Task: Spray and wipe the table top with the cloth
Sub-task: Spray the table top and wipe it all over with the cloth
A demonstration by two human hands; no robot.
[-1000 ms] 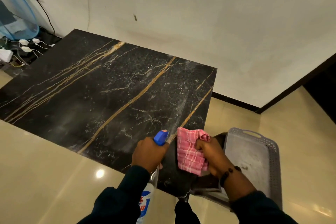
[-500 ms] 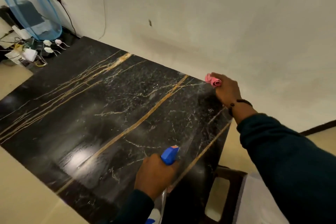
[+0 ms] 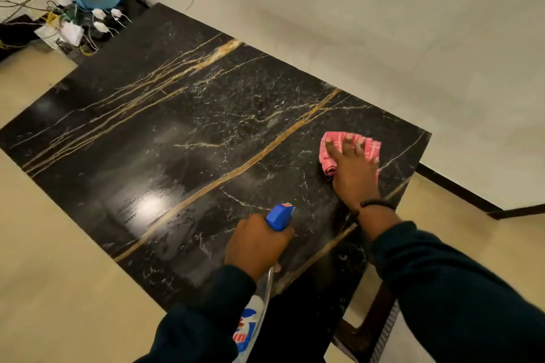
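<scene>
Now wiping: right hand [image 3: 352, 177] flat, pressing cloth [image 3: 370, 149] on table [image 3: 177, 132]; left hand [image 3: 255, 244] grip clenched round spray bottle [image 3: 278, 216]. Next, probably sweep toward unwiped left side.

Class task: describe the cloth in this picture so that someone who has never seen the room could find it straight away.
Start at the black marble table with gold veins, set against the pale wall. Go to its right end, where the right hand presses flat on the top. The cloth lies under those fingers: pink with pale checks, partly rolled, and the only soft, brightly coloured thing on the dark stone.
</scene>
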